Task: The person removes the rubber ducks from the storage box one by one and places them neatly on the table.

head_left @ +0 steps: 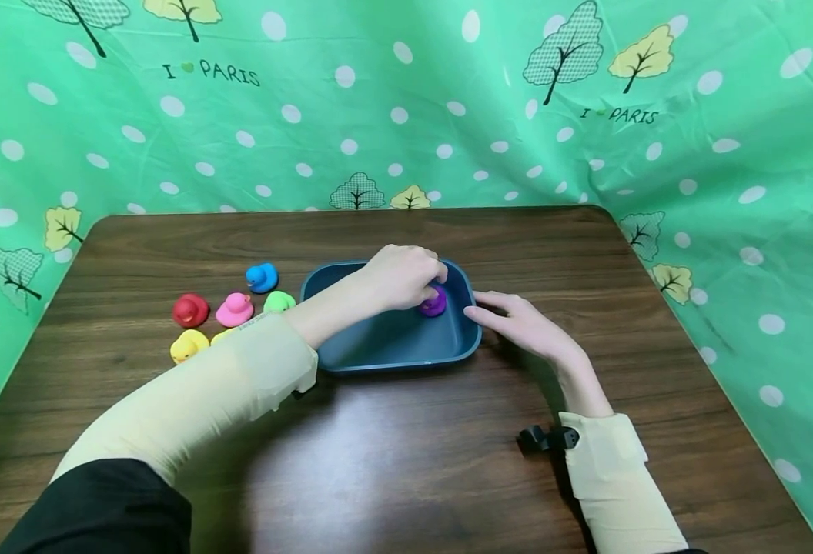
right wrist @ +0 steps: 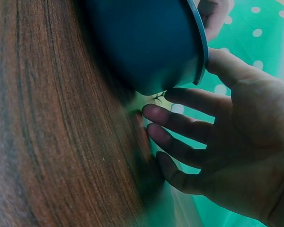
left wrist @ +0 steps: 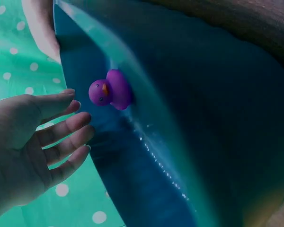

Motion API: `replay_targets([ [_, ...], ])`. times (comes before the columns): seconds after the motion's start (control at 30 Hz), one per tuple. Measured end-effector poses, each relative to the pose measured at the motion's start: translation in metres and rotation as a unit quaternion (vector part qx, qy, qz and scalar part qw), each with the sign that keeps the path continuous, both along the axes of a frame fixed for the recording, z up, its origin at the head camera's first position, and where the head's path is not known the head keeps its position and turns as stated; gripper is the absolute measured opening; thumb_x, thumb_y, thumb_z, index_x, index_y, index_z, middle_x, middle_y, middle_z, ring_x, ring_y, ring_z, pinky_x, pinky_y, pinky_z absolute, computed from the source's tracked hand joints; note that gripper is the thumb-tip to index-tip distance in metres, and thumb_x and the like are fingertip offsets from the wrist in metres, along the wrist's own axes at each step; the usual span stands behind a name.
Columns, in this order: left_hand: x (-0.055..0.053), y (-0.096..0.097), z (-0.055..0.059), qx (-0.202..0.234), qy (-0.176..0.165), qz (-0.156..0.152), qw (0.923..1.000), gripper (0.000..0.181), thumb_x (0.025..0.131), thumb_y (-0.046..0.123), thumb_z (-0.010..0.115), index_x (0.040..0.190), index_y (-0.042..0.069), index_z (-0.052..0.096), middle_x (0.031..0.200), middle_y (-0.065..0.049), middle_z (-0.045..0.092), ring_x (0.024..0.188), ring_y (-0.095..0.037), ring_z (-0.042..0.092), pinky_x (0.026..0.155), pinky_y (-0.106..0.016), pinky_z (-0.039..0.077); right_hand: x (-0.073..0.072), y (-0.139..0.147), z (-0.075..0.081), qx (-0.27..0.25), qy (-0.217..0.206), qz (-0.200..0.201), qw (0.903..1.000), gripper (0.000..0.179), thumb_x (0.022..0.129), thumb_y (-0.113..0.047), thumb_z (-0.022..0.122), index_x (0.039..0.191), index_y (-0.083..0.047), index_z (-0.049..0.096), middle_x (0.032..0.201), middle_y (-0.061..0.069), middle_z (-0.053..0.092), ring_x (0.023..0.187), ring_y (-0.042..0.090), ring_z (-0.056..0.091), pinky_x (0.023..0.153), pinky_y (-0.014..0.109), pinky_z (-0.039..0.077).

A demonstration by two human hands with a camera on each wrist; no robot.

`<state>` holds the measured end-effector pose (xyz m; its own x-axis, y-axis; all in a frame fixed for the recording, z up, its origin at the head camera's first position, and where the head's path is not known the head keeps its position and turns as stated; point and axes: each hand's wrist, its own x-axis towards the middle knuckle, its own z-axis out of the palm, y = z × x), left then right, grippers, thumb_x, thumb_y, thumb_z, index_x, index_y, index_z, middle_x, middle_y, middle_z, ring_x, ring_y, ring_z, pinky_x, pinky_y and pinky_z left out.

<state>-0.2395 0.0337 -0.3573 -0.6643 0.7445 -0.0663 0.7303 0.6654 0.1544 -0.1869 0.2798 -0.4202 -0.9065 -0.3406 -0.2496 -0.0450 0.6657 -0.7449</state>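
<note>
A purple rubber duck (head_left: 433, 302) rests inside the blue tray (head_left: 393, 362), near its right end. My left hand (head_left: 403, 275) reaches over the tray above the duck. In the left wrist view the fingers of my left hand (left wrist: 42, 137) are spread and loosely bent, with a gap between them and the duck (left wrist: 117, 90). At the tray's right end is my right hand (head_left: 524, 323). The right wrist view has its thumb at the rim and the fingers (right wrist: 180, 125) extended beside the outer wall of the tray (right wrist: 151, 42).
Left of the tray stand several rubber ducks: blue (head_left: 262, 278), red (head_left: 190, 310), pink (head_left: 235, 309), green (head_left: 279, 302) and yellow (head_left: 189, 346). My left forearm partly covers another yellow one. A green dotted cloth (head_left: 406, 92) hangs behind the brown wooden table (head_left: 406, 462).
</note>
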Motion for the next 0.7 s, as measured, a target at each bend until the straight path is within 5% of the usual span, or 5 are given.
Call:
replay_targets([
  [0.7,-0.002,0.006,-0.015,-0.025,-0.005,-0.005,0.9996,0.023,0.098,0.028,0.07,0.118,0.018,0.076,0.111,-0.004,0.074,0.097,-0.02,0.066,0.078,-0.034,0.057,0.001,-0.001,0.001,0.002,0.001,-0.004,1.0,0.063,0.101,-0.058,0.055,0.153,-0.022,0.05,0.152,0.008,0.057,0.144,0.034,0.05,0.117,0.063,0.039],
])
